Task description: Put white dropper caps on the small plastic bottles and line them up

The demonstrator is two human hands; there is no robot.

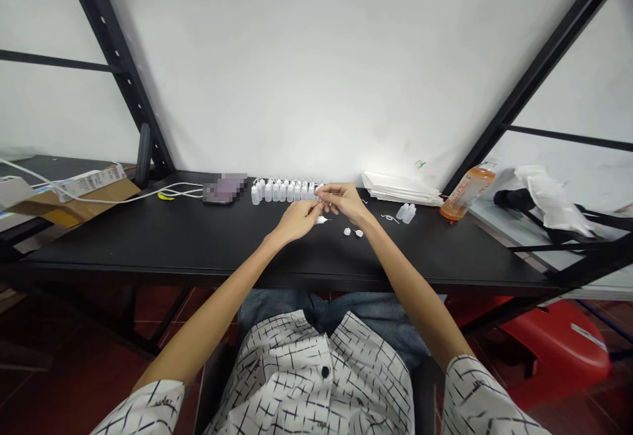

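Observation:
My left hand [300,218] and my right hand [342,200] meet above the black table, fingers pinched together around something too small to make out. Just behind them stand several small white dropper bottles [282,192] in a tight row, some hidden by my hands. Under my fingers lies a white needle-tipped piece [321,220]. Two small white caps [353,231] rest nearer the table's front edge, right of my hands. Farther right, small translucent bottles [406,213] lie beside a thin white curl [390,218].
A dark phone-like object [224,189] and white cable [184,191] are at left, past them an opened cardboard box [79,198]. Toward the right are stacked white sheets [400,188] and an orange drink bottle [467,192]. Black metal posts [121,69] flank the table [198,244].

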